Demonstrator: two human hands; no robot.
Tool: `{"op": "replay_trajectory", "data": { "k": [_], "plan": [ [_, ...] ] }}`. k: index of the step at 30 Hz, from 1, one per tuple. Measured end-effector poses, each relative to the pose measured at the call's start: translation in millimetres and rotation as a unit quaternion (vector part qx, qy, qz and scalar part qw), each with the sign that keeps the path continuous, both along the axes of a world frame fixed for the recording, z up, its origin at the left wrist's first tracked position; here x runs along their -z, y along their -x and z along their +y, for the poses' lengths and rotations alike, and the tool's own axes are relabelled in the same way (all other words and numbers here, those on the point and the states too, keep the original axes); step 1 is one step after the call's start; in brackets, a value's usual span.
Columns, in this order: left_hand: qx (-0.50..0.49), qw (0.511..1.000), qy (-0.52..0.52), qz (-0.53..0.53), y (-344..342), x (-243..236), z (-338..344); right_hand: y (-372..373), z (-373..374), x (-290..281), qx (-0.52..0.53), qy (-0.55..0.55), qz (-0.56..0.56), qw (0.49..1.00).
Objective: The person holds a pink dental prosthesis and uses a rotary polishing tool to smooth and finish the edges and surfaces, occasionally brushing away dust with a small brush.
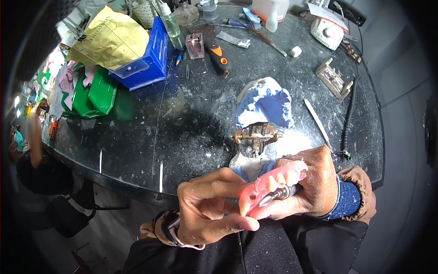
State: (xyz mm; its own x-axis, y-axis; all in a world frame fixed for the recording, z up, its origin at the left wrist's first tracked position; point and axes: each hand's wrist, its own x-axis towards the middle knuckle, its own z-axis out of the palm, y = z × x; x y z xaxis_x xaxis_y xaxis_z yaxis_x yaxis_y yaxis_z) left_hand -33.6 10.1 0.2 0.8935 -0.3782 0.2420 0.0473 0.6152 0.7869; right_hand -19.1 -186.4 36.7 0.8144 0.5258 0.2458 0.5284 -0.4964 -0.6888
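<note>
The shaping of a pink denture base [261, 187] appears to be in hand, judged from the rotary handpiece [285, 192] that is brought up to it. The base, with its row of teeth, is held in the air between 4 and 5 o'clock from the middle of the view, just above the lap. Its end at 8 o'clock is pinched between the thumb and forefinger of the left hand [203, 205]. The handpiece is gripped by the curled fingers of the right hand [315, 178], with its pointed metal bur [268, 199] aimed toward 8 o'clock; whether the pink surface is touched by the tip cannot be told. For the next move, a firm pinch and light, controlled strokes would be called for, with the bur kept clear of the teeth and of the left thumb. A trial seating may later be wanted on the blue-and-white cast [264, 107], which is stood at 12 o'clock from the base, beyond the brass articulator [257, 137].
</note>
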Motion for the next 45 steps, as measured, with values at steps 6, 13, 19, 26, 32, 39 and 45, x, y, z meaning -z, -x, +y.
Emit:
{"op": "replay_trajectory", "data": {
  "k": [6, 13, 19, 26, 32, 39, 45],
  "plan": [
    [-0.023, 1.0, -0.004, 0.011, 1, 4, -2, 1, 3, 10, 0.023, -0.048, 0.013, 0.999],
    [-0.014, 1.0, 0.002, 0.027, 2, 2, -4, 3, 2, 9, 0.015, -0.051, 0.025, 0.998],
    [-0.014, 0.998, 0.014, 0.066, 3, 4, -5, 3, 3, 7, 0.021, -0.043, 0.06, 0.997],
    [-0.018, 0.998, 0.01, 0.051, 2, 8, -6, 4, 3, -1, 0.03, -0.004, 0.059, 0.998],
    [-0.025, 0.995, -0.001, 0.094, 4, 3, -6, 4, 2, -2, 0.021, 0.049, 0.101, 0.993],
    [-0.012, 0.998, -0.011, 0.058, 4, 7, -5, 4, 1, 2, 0.03, 0.02, 0.075, 0.997],
    [-0.013, 0.998, -0.015, 0.065, 5, 10, -5, 3, 1, 8, 0.019, 0.052, -0.005, 0.998]
  ]
}}
